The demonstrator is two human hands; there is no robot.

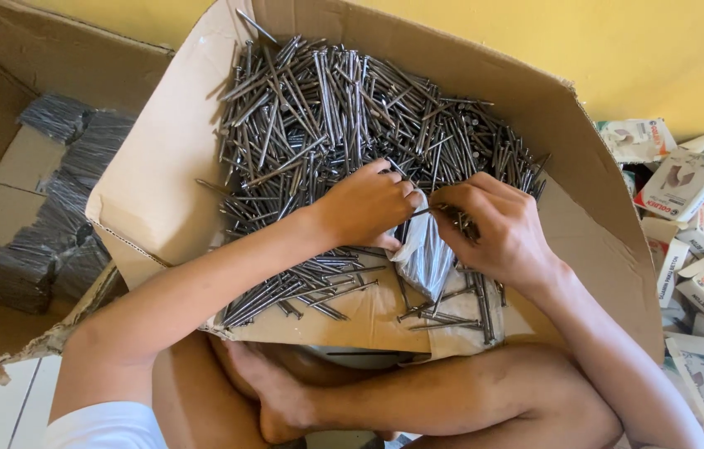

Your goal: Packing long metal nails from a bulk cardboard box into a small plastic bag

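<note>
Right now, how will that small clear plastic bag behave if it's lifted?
The plastic bag looks thin and crumpled, so probably floppy. Held between the left hand and right hand, it would likely sag and could tear on the steel nails.

I see bright, even daylight; soft shadows under my forearms; faint glints on the steel nails (344, 108); sharp centre, slight wide-angle stretch at edges.

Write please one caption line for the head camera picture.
Left hand holds a clear plastic bag while right hand feeds nails in, over a nail-filled cardboard box.
</note>
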